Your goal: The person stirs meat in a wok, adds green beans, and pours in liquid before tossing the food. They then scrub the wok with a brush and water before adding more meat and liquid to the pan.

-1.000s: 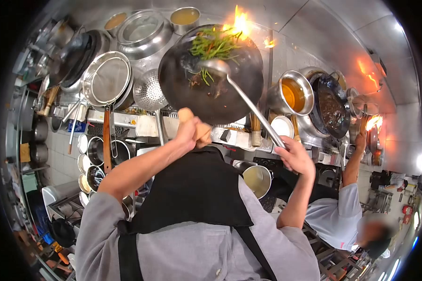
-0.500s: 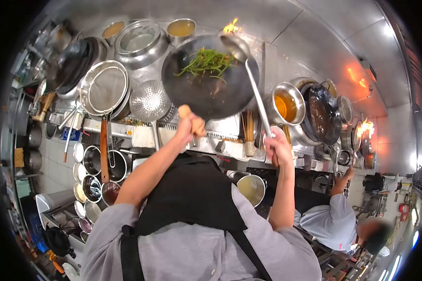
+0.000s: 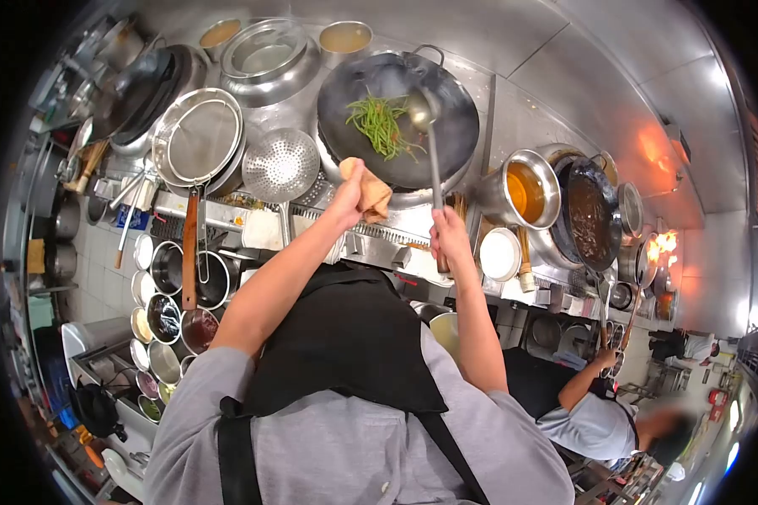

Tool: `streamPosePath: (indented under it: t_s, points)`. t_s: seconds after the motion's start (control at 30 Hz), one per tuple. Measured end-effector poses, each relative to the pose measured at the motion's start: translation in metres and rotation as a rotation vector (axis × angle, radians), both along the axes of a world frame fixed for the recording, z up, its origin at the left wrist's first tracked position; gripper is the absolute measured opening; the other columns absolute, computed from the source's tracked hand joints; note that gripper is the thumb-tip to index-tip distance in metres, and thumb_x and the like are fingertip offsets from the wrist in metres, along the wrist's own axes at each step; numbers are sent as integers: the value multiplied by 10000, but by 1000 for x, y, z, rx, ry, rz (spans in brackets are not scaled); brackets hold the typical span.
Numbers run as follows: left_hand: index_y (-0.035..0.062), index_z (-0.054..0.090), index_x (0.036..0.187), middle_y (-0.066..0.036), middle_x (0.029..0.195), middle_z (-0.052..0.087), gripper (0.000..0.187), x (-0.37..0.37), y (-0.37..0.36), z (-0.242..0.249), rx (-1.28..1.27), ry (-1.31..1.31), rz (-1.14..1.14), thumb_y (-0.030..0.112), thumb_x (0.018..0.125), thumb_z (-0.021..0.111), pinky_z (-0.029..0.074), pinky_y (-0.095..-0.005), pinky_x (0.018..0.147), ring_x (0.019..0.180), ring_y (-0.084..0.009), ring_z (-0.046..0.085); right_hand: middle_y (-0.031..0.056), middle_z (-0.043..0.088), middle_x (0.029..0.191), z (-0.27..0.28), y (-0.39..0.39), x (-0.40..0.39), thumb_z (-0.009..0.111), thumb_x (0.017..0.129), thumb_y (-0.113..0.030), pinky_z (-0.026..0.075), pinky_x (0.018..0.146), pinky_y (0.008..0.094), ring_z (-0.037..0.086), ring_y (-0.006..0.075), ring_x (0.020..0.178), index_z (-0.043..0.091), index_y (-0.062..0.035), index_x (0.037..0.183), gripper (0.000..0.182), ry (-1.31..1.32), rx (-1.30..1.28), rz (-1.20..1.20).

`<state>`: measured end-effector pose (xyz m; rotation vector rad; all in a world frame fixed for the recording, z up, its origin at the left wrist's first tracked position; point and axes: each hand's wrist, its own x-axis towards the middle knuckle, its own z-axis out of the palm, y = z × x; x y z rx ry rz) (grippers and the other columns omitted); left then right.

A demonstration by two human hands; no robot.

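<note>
A dark wok sits on the range in front of me, a loose heap of thin green vegetable strips in its left half. My left hand is closed on a folded tan cloth at the wok's near-left rim. Whether a handle lies under the cloth is hidden. In my right hand is the shaft of a steel ladle, gripped with closed fingers. The ladle's bowl is inside the wok, just right of the strips.
Left of the wok lie a perforated skimmer and a wire strainer. On the right are a steel pot of amber liquid, a bamboo brush and a second wok. A co-worker's arm reaches toward the range there. Flames burn beyond.
The ladle has swung down from above the wok's right rim into it, my right hand shifting left. The wok now sits more level, and the burner flame behind it no longer shows.
</note>
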<state>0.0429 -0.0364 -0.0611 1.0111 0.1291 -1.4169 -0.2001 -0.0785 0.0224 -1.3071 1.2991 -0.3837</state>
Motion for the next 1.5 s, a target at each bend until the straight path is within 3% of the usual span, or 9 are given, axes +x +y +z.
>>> streamPosePath:
  t_s: [0.43, 0.5, 0.63, 0.8, 0.93, 1.1, 1.27, 1.37, 1.5]
  points:
    - [62, 536, 997, -136, 908, 652, 112, -1, -36, -24, 207, 3, -45, 127, 907, 555, 580, -520, 740, 797, -326, 689, 234, 700, 969, 59, -23, -42, 556, 970, -263, 521, 791, 553, 669, 458, 897, 537, -144, 1296, 347, 895, -727, 524]
    - [61, 540, 973, -137, 908, 654, 92, -9, -13, 34, 276, 111, -56, 138, 921, 541, 579, -518, 743, 799, -324, 685, 240, 684, 849, 80, -12, -85, 605, 953, -246, 525, 763, 525, 661, 459, 847, 616, -103, 1225, 308, 630, -770, 527]
    - [54, 557, 963, -120, 894, 659, 92, -16, 23, 126, 315, 63, -153, 141, 939, 536, 577, -496, 755, 798, -309, 680, 204, 658, 764, 185, 10, -116, 633, 960, -251, 506, 709, 458, 635, 348, 701, 614, -13, 1206, 342, 549, 212, 479]
    - [65, 547, 987, -113, 937, 641, 84, -1, 64, -28, 90, 15, -242, 124, 929, 533, 573, -499, 721, 829, -286, 662, 298, 667, 923, 46, 22, -71, 630, 968, -261, 498, 767, 493, 611, 509, 910, 597, -13, 1223, 358, 541, -565, 318]
    - [60, 512, 1005, -119, 935, 599, 151, -18, 124, -29, 276, 81, -135, 41, 856, 523, 568, -489, 783, 846, -277, 639, 179, 634, 777, 89, 29, -90, 633, 973, -235, 504, 677, 411, 633, 297, 683, 593, -23, 1277, 373, 315, -423, 306]
    - [43, 559, 952, -103, 883, 637, 104, -21, 76, 140, 228, -22, -184, 117, 886, 527, 566, -424, 720, 802, -257, 663, -3, 512, 602, 204, 19, -130, 610, 977, -201, 413, 482, 305, 515, 82, 525, 663, -40, 1141, 236, 385, 98, 458]
    - [44, 535, 892, -106, 774, 608, 73, 10, 35, 17, 101, -20, -240, 116, 890, 525, 566, -443, 674, 701, -267, 648, 218, 647, 790, 50, -14, -81, 610, 957, -269, 496, 753, 451, 620, 411, 763, 624, -13, 1140, 316, 442, -817, 454]
    - [58, 533, 907, -92, 775, 578, 46, 19, 59, -68, -10, 102, -238, 71, 866, 547, 588, -464, 677, 688, -258, 646, 252, 637, 811, 87, 9, -64, 603, 956, -257, 491, 782, 470, 585, 477, 801, 612, -6, 1149, 317, 348, -632, 399]
    - [75, 504, 921, -93, 804, 575, 50, -15, 80, 15, 127, -2, -50, 111, 893, 525, 580, -447, 680, 708, -255, 637, -23, 486, 620, 173, 40, -102, 566, 1021, -228, 356, 375, 266, 451, 49, 463, 628, -51, 1166, 237, 305, 0, 461]
